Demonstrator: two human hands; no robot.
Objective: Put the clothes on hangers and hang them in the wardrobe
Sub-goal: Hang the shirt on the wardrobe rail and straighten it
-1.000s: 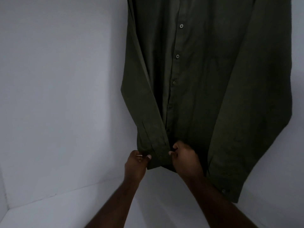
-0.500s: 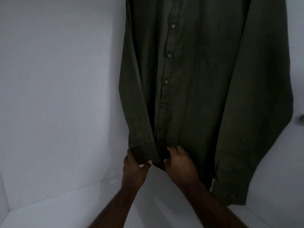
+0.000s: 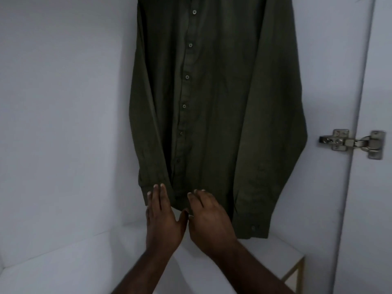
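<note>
A dark green long-sleeved shirt hangs inside the white wardrobe, buttoned front facing me; its top and the hanger are out of view. My left hand lies with straight fingers against the shirt's lower left sleeve cuff. My right hand rests with spread, relaxed fingers on the bottom hem beside it. Neither hand grips the cloth.
The wardrobe's white back wall fills the left, its white floor shelf lies below the shirt. On the right stands the white wardrobe door with a metal hinge.
Both hands have let go of the hem they pinched and now lie flat on the shirt. My view has shifted right, bringing the door hinge into sight.
</note>
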